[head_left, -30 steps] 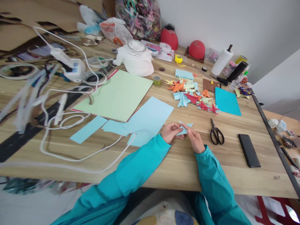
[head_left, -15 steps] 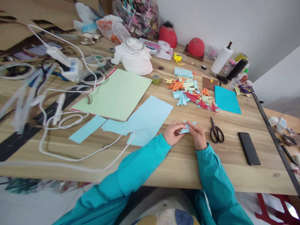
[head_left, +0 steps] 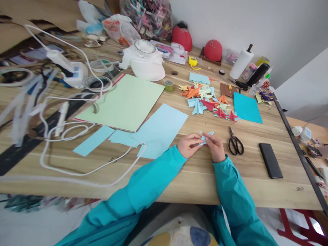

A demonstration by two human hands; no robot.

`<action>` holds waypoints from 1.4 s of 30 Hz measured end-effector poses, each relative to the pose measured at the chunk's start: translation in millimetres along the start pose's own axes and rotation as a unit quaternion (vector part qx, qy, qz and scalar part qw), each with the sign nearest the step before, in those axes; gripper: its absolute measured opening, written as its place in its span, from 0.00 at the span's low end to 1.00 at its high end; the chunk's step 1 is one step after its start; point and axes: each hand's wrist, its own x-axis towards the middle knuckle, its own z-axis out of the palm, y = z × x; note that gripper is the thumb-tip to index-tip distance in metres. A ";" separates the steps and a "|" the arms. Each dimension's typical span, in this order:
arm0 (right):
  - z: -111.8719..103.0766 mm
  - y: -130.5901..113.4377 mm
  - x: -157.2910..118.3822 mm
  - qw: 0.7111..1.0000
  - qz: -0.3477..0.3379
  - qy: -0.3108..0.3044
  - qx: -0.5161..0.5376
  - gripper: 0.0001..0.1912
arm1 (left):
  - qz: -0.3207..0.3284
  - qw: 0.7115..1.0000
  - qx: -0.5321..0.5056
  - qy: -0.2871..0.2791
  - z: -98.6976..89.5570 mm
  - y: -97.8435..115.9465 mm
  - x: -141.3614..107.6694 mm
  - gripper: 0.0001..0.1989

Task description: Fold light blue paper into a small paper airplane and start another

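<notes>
A small folded piece of light blue paper (head_left: pixel 203 139) is held above the wooden table between my two hands. My left hand (head_left: pixel 189 145) pinches its left side, fingers closed. On its right side, my right hand (head_left: pixel 214 146) grips the paper between thumb and fingers, covering part of it. Beyond my hands lies a pile of folded paper shapes (head_left: pixel 208 104) in orange, red, pale green and blue. Black-handled scissors (head_left: pixel 235 144) rest to the right of my right hand. Light blue sheets (head_left: pixel 164 126) lie to the left.
A black phone (head_left: pixel 271 160) lies at the right. Green sheets (head_left: pixel 125 102) and a looping white cable (head_left: pixel 77 174) cover the left. Behind stand a white roll (head_left: pixel 241 64) and a green spool (head_left: pixel 168 85). A teal sheet (head_left: pixel 247 107) lies beyond the scissors.
Both hands still hold the blue paper, with its visible part slightly smaller and its angle a little different. The whole view has shifted slightly, moving the table items a little left.
</notes>
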 end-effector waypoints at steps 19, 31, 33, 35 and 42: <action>-0.7 -7.8 -1.8 0.999 0.005 -0.006 0.032 0.10 | -0.344 0.907 -0.243 0.022 3.0 4.9 1.9 0.16; -4.1 -1.6 0.8 0.994 0.058 -0.031 0.082 0.12 | -0.426 0.837 -0.343 0.014 0.8 5.3 6.6 0.23; -3.2 -1.3 1.4 0.993 0.061 -0.025 0.096 0.12 | -0.426 0.836 -0.346 0.005 1.1 5.2 6.6 0.23; -1.7 -2.4 1.7 0.991 0.070 -0.017 0.112 0.12 | -0.423 0.838 -0.345 0.003 1.5 4.6 6.3 0.22; -0.7 -11.7 0.2 0.983 0.122 -0.016 0.139 0.13 | -0.383 0.872 -0.304 -0.011 1.7 4.2 4.7 0.19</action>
